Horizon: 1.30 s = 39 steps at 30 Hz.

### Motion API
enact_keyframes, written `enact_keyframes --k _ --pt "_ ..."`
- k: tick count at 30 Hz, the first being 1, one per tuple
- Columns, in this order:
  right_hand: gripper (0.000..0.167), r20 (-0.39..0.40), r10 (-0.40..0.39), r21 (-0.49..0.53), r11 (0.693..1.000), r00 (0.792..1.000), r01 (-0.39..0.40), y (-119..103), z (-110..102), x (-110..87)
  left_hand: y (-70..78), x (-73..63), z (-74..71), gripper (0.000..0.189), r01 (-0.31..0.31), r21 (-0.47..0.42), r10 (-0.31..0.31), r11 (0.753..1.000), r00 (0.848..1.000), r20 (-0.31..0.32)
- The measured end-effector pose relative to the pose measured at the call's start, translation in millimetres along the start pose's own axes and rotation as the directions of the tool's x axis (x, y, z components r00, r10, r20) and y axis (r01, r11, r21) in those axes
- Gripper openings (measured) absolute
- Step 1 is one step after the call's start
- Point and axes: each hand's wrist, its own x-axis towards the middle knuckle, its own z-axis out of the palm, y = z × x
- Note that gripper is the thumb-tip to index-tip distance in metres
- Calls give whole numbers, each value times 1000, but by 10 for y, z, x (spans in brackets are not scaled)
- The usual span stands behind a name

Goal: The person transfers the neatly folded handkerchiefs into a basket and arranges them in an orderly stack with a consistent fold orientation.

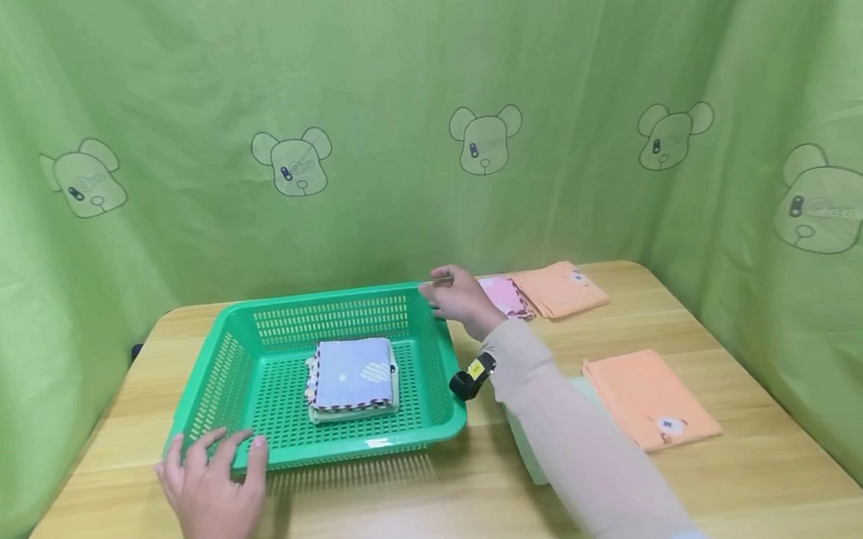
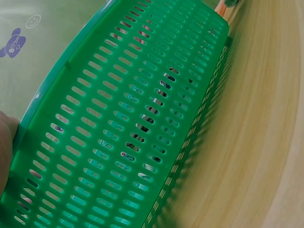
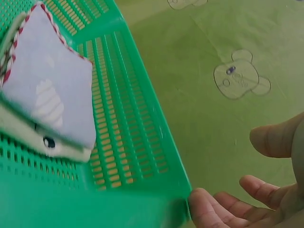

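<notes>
A green perforated plastic basket [image 1: 287, 457] stands on the table, with a small stack inside it. On top of that stack lies a folded light-blue cloth [image 1: 352, 373] with a striped, stitched border, above a cream-coloured cloth [image 3: 28, 133] bearing a dark eye mark. My left hand [image 1: 217, 489] is at the basket's near left corner, fingers spread and slightly bent by the rim. At the far right corner, the fingertips of my right hand [image 1: 465, 302] meet the rim, while its thumb stands apart from it in the right wrist view.
Right of the basket, a pink cloth [image 1: 504, 296] and an orange cloth [image 1: 561, 290] lie at the back of the wooden table [image 1: 389, 523]. Another orange cloth [image 1: 651, 396] lies nearer, beside a pale green piece [image 1: 530, 450] partly hidden by my right sleeve. A green curtain [image 1: 398, 222] surrounds the table.
</notes>
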Motion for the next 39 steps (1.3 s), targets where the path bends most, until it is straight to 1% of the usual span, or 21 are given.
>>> enact_keyframes --k 3,5,7,11,16,20,22,25,27,32,35,36,37,39 --pt "49 -19 -18 19 1000 1000 18 77 -98 29 2 -5 -1 32 -3 0 3 1000 1000 -1" --pt "48 -35 -24 13 1000 999 24 131 -172 44 5 -7 2 32 -7 -1 7 1000 1000 -4" --pt "46 -45 -5 15 1000 999 6 171 -246 50 8 -6 4 32 -10 -1 10 1000 1000 -8" --pt "45 -35 38 35 999 999 -37 231 -384 71 9 -9 7 33 -10 -3 10 1000 1000 -17" --pt "46 -35 45 111 993 998 -41 299 -559 113 3 -10 13 32 -15 -4 15 1000 1000 -27" --pt "49 4 67 214 975 998 -66 381 -699 163 -4 -5 23 33 -17 -1 17 1000 1000 -26" --pt "50 9 82 252 964 997 -82 427 -764 189 -5 -3 26 33 -17 -2 17 1000 999 -28" --pt "51 -20 103 282 955 994 -93 507 -853 239 -8 1 30 33 -19 -6 18 1000 999 -31" --pt "51 -51 112 285 954 992 -93 567 -908 270 -9 6 32 33 -20 -7 20 1000 999 -32" --pt "52 -115 131 277 956 985 -95 744 -1032 323 -10 14 29 34 -17 -4 17 1000 999 -29" --pt "52 -167 142 228 968 976 -102 863 -1102 331 -12 15 25 34 -16 -1 16 1000 1000 -26" --pt "51 -193 141 181 978 971 -106 901 -1127 330 -12 14 25 34 -16 -1 16 1000 1000 -24" --pt "49 -216 128 111 988 968 -106 940 -1156 330 -12 12 24 34 -15 0 15 1000 1000 -23" --pt "49 -249 96 -22 994 964 -105 1014 -1215 313 -11 8 21 33 -11 1 11 1000 1000 -18"
